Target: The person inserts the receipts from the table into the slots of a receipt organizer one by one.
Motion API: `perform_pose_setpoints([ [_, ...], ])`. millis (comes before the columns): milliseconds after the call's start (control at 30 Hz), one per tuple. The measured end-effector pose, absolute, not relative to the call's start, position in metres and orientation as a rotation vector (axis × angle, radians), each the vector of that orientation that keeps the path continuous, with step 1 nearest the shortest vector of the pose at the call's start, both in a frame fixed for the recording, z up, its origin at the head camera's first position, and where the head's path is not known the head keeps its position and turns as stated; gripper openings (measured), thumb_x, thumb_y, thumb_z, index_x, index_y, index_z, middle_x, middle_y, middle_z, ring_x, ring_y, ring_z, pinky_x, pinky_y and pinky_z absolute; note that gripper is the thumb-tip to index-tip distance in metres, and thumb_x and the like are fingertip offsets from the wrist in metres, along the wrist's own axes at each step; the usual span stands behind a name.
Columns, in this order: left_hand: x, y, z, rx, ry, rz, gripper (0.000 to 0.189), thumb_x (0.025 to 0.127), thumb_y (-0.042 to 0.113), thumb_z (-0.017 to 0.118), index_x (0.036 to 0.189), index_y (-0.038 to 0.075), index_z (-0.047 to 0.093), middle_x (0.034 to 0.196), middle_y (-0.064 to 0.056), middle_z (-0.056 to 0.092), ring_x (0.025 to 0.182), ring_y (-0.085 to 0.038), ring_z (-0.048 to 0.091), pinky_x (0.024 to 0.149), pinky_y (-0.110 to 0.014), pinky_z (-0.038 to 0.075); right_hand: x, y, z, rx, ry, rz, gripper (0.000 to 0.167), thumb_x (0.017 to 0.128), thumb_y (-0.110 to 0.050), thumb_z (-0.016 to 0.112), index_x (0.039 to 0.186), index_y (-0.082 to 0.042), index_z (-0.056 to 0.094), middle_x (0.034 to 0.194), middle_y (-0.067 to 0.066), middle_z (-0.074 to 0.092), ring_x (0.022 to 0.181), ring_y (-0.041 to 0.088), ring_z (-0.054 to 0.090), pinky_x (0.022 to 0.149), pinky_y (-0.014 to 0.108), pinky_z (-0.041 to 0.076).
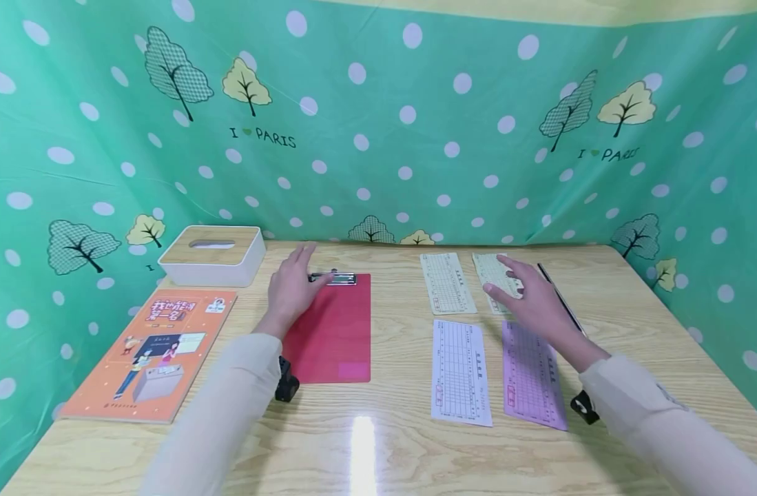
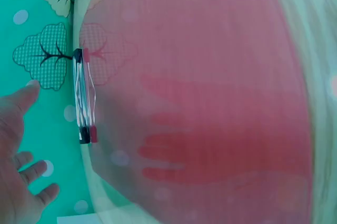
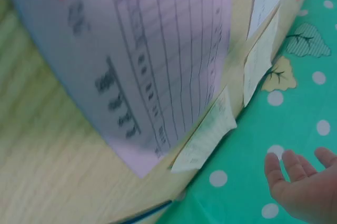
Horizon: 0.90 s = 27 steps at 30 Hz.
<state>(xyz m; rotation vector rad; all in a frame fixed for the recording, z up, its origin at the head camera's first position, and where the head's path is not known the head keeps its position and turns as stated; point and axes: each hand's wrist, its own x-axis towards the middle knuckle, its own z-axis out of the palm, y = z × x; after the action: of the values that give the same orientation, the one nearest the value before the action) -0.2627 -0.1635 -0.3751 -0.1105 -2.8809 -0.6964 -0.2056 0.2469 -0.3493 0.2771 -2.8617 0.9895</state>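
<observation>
A red clipboard (image 1: 337, 331) lies flat on the table with its metal clip (image 1: 341, 278) at the far end. My left hand (image 1: 293, 288) hovers over its upper left corner, fingers spread and holding nothing; in the left wrist view the glossy board mirrors a hand. Two cream printed slips, a left one (image 1: 449, 284) and a right one (image 1: 490, 267), lie behind a white form (image 1: 460, 372) and a purple form (image 1: 533, 382). Above the right cream slip and the purple form is my right hand (image 1: 537, 301), fingers loosely bent, nothing in it. It partly hides both papers.
A dark, slim pen-like stick (image 1: 564, 303) lies right of the papers. On the left are a white tissue box (image 1: 213, 272) with a wood-look top and an orange book (image 1: 158, 358). A green dotted curtain (image 1: 378, 124) closes off the table's back and sides.
</observation>
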Motion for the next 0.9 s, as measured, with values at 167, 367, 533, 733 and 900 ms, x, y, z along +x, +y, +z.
perform_pose_setpoints([
  [167,-0.263,-0.165,-0.379,-0.042,-2.876,-0.829,0.074,0.096,0.032,0.071,0.155,0.002,0.037,0.157,-0.025,0.036,0.144,-0.044,0.034,0.113,-0.057,0.033,-0.197,0.241,-0.351,0.214,-2.872,1.184,0.080,0.099,-0.046,0.064,0.160,-0.010,0.028,0.158,0.025,0.033,0.137,0.048,0.040,0.103,0.062,0.041],
  [367,-0.263,-0.168,-0.386,0.028,-2.887,-1.027,0.068,0.097,0.023,0.072,0.152,-0.001,0.041,0.151,-0.027,0.043,0.140,-0.042,0.039,0.115,-0.051,0.033,-0.190,0.237,-0.356,0.193,-2.891,1.289,0.080,0.097,-0.045,0.068,0.159,-0.011,0.030,0.154,0.023,0.040,0.137,0.045,0.042,0.103,0.061,0.042],
  [533,-0.264,-0.170,-0.391,0.019,-2.909,-1.077,0.062,0.100,0.020,0.067,0.151,-0.002,0.041,0.147,-0.029,0.045,0.134,-0.042,0.044,0.113,-0.051,0.036,-0.186,0.235,-0.363,0.200,-2.904,1.340,0.083,0.094,-0.044,0.072,0.158,-0.009,0.032,0.151,0.023,0.044,0.134,0.043,0.046,0.102,0.058,0.044],
  [733,-0.268,-0.170,-0.395,-0.023,-2.935,-1.013,0.057,0.100,0.017,0.065,0.148,-0.004,0.045,0.142,-0.030,0.049,0.129,-0.043,0.047,0.111,-0.052,0.038,-0.183,0.233,-0.373,0.198,-2.941,1.348,0.083,0.091,-0.040,0.077,0.156,-0.006,0.036,0.147,0.023,0.048,0.129,0.041,0.050,0.099,0.054,0.047],
  [900,-0.271,-0.169,-0.398,-0.002,-2.947,-0.985,0.056,0.100,0.015,0.066,0.148,-0.004,0.046,0.142,-0.031,0.050,0.130,-0.044,0.047,0.111,-0.051,0.038,-0.181,0.229,-0.376,0.204,-3.013,1.262,0.085,0.088,-0.040,0.080,0.153,-0.003,0.039,0.140,0.023,0.053,0.117,0.036,0.055,0.089,0.045,0.050],
])
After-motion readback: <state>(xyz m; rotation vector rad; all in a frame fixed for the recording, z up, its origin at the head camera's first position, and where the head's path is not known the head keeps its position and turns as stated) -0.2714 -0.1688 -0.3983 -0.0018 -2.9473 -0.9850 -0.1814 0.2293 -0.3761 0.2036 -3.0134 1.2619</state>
